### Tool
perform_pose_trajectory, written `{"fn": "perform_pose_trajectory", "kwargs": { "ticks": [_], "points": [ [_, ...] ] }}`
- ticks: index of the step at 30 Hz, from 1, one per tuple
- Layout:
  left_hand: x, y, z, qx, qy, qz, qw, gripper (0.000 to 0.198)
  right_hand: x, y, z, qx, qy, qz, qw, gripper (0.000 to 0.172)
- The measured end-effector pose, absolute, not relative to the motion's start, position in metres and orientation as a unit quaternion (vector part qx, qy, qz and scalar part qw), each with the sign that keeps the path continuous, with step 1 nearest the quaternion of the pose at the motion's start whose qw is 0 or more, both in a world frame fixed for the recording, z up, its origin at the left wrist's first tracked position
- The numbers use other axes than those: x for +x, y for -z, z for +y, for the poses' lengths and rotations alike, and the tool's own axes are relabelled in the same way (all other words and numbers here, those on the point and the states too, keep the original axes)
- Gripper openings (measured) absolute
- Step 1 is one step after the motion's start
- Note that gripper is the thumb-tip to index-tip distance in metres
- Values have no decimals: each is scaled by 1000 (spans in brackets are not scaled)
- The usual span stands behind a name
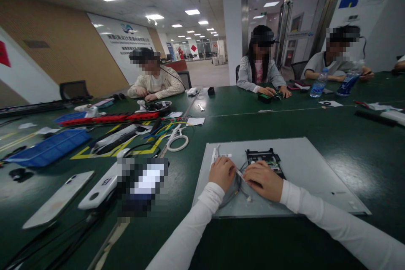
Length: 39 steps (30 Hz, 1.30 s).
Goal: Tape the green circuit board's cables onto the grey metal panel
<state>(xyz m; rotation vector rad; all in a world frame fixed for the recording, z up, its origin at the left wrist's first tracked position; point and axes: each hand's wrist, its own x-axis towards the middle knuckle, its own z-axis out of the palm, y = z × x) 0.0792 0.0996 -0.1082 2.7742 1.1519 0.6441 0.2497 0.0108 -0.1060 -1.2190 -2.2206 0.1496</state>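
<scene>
A grey metal panel (303,164) lies flat on the green table in front of me. A black circuit board (264,158) sits on it, with thin cables (237,185) running from it toward me. My left hand (222,173) rests on the panel with fingers curled, next to a small white strip (217,155). My right hand (262,180) lies just right of it, fingers curled over the cables and the board's near edge. Both wrists wear white sleeves. What the fingers pinch is hidden.
To my left lie a white phone (58,200), a white device (99,187), blue trays (50,147), red strips (104,119) and a coiled white cable (177,140). Three other people sit across the table; water bottles (318,83) stand at far right.
</scene>
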Motion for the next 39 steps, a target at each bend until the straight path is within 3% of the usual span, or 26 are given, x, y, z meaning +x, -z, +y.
{"fn": "perform_pose_trajectory", "kwargs": {
  "ticks": [39],
  "points": [
    [79,111,101,903,-208,376,30,7,249,103,10,-480,-86,-830,270,23]
  ]
}}
